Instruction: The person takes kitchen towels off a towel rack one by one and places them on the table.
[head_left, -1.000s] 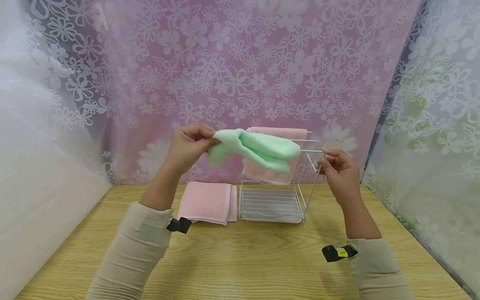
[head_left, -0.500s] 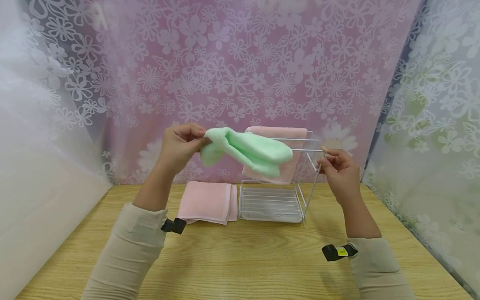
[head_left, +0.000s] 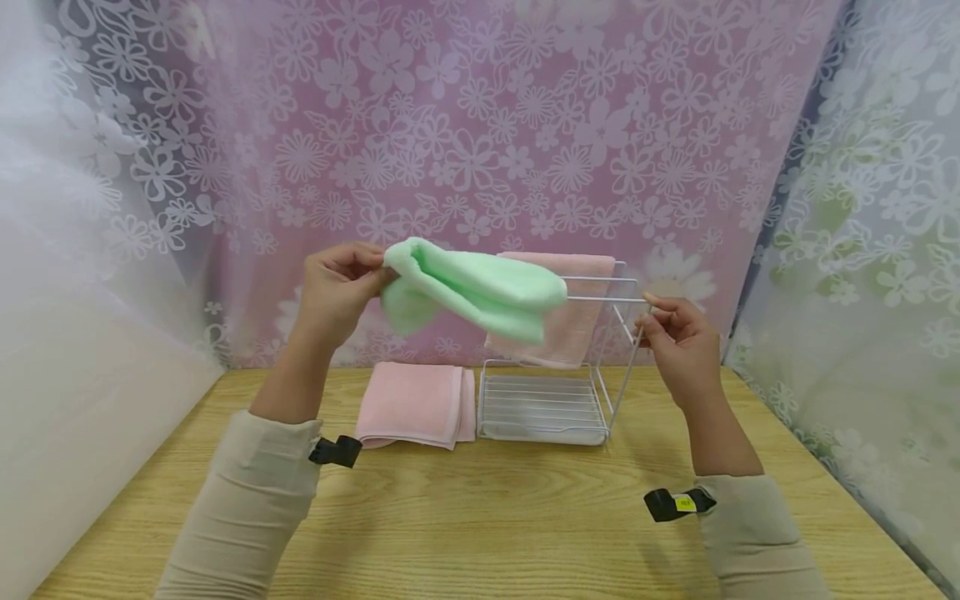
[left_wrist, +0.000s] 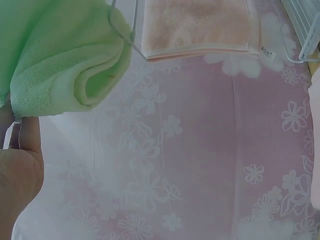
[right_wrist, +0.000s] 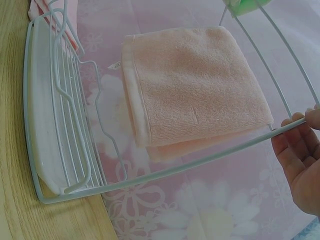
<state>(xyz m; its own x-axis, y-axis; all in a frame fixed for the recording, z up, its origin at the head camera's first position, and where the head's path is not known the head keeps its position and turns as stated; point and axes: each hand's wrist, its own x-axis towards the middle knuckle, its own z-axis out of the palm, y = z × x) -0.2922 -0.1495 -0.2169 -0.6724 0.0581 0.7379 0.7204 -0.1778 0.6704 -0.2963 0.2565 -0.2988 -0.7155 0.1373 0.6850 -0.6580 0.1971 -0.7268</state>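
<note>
My left hand point(head_left: 335, 292) pinches one end of a folded light green towel point(head_left: 480, 287), held in the air. Its far end reaches in front of the upper rails of a white wire rack point(head_left: 543, 408); the left wrist view shows the green towel point(left_wrist: 65, 65) close up with a rolled fold. Whether the towel touches a rail I cannot tell. At the rack's upper right front corner, the thumb and fingers of my right hand point(head_left: 686, 354) grip the wire. A pink towel point(head_left: 581, 333) hangs over the rear top rail, partly hidden behind the green one.
Left of the rack, a folded pink towel point(head_left: 412, 400) lies on the wooden table point(head_left: 480, 517). A pale tray point(right_wrist: 42, 100) sits under the rack's lower wire shelf. Flowered curtains point(head_left: 450, 125) stand behind and on both sides.
My left hand has shifted left, drawing the green towel along, so more of the front top rails shows. The right hand and the rack stay in place.
</note>
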